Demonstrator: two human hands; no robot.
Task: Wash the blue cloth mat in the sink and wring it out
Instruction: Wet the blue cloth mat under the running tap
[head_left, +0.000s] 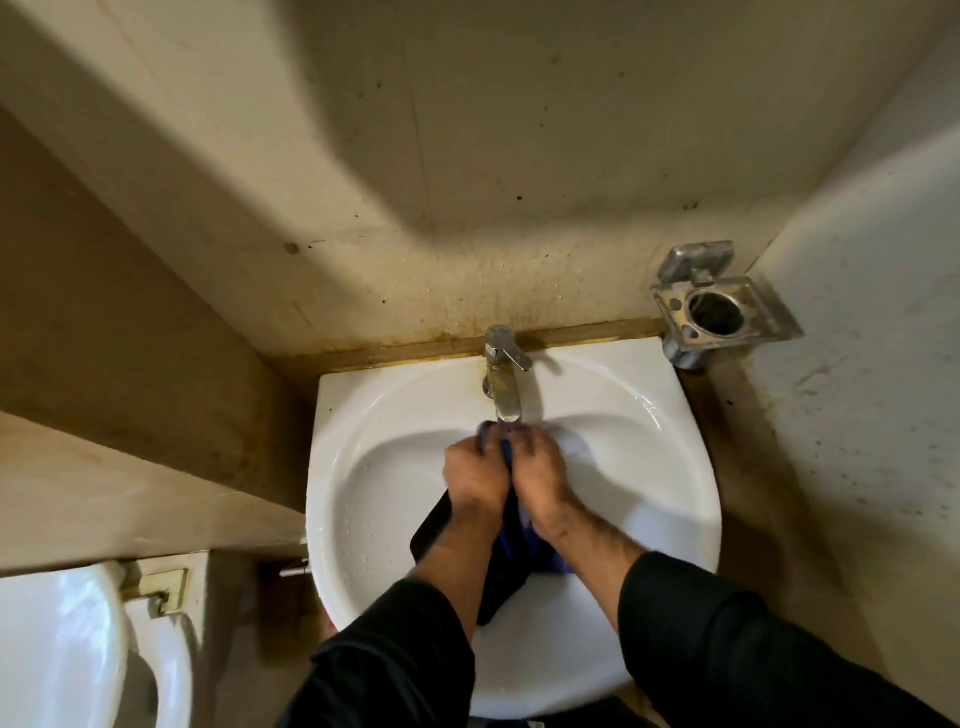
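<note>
The dark blue cloth mat hangs down into the white sink, wet and bunched. My left hand and my right hand grip its upper end side by side, just under the spout of the chrome tap. A bit of blue cloth shows between and above my knuckles. The lower part of the mat lies under my forearms and reaches the near side of the basin. I cannot tell whether water is running.
A metal wall holder sticks out at the right of the sink. A white toilet stands at the lower left. Stained beige walls close in on all sides, with a ledge on the left.
</note>
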